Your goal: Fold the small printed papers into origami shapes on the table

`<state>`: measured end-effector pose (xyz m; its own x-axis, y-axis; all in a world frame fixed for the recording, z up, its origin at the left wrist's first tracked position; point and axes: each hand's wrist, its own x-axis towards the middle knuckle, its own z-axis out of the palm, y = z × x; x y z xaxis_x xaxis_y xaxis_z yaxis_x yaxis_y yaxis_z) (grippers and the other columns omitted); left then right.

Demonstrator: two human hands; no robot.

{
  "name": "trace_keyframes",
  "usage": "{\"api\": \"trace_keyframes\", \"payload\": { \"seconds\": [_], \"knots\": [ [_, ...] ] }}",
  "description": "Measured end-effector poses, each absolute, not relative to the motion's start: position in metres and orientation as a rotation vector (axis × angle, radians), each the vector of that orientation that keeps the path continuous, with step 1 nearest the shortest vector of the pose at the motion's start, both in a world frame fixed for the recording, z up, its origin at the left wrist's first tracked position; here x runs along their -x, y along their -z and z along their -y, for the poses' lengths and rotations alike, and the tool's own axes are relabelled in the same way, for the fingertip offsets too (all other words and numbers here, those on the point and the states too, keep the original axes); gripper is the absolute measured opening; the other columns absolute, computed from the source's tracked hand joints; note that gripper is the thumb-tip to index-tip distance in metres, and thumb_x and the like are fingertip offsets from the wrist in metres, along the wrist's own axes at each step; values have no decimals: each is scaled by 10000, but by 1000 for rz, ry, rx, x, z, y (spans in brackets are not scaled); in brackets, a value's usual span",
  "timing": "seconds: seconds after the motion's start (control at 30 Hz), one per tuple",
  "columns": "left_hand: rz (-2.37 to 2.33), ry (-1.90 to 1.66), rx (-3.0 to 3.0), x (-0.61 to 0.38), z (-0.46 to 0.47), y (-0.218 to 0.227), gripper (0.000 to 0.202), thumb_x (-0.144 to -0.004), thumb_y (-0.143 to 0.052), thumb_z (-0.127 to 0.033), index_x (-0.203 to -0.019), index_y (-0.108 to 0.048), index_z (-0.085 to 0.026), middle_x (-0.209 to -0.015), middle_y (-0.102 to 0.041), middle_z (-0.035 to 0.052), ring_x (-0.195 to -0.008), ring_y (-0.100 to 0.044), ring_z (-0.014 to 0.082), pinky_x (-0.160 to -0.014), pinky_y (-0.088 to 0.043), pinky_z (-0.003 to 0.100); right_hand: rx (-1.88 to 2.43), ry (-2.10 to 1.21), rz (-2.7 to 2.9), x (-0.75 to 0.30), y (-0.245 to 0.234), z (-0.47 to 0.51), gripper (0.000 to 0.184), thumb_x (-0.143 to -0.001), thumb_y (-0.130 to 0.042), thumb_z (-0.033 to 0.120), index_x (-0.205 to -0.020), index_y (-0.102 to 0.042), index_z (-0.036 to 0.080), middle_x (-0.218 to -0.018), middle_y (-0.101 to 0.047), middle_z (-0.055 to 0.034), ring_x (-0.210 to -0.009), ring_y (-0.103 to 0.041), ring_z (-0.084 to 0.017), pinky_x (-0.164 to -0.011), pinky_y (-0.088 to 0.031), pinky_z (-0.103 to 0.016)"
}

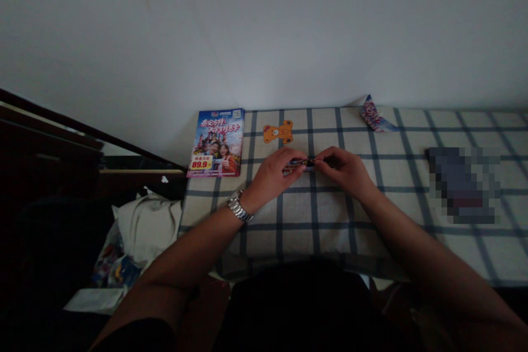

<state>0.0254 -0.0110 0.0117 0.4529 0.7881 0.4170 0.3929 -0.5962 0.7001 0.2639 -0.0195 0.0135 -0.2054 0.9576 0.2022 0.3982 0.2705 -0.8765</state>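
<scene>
Cream cloth [297, 214] with blue-grey checks covers the table [400, 176], and near its middle a small printed piece [309, 163] is held between the person's two hands. The left hand [280, 168] and the right hand [341, 169] almost meet, each with thumb and fingers pinched on the piece — its dark, patterned surface mostly hidden, so its exact form cannot be told. Taking that piece as the centre of the dial, a silver wristwatch [239, 207] circles the left wrist at eight o'clock. An orange bear figure [278, 132] lies flat on the cloth toward ten, just beyond the left hand. Between nine and ten, a stack of leaflets [216, 143] sits square near the table's corner, the top one marked 89.9. At two o'clock, a creased strip of printed paper [373, 115] stands partly raised near the pale wall [264, 38]. Just past three — well apart from the right hand — lies a dark, pixelated object [460, 184]. Toward eight, below the table's edge, a white bag [146, 220] rests beside colourful wrapping [119, 272].
</scene>
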Motion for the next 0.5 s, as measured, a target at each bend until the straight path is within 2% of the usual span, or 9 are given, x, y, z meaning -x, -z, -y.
{"api": "trace_keyframes", "payload": {
  "seconds": [0.23,0.5],
  "knots": [
    [-1005,-1010,-2174,-26,11,-13,121,-1021,-664,-192,-1135,-672,-230,-1068,-720,30,-993,-704,173,-908,-586,315,1215,-910,1776,-265,-12,20,189,-970,-739,430,-1005,-758,245,-916,-792,-32,-814,-734,-207,-728,-575,-337],
    [-1049,-1074,-2133,-26,10,-13,73,-1005,-678,-177,-1064,-653,-214,-1001,-702,18,-935,-691,166,-868,-566,303,1165,-864,1707,-266,-9,18,250,-968,-754,454,-1109,-734,249,-1079,-797,-65,-995,-770,-246,-942,-630,-419]
  ]
}}
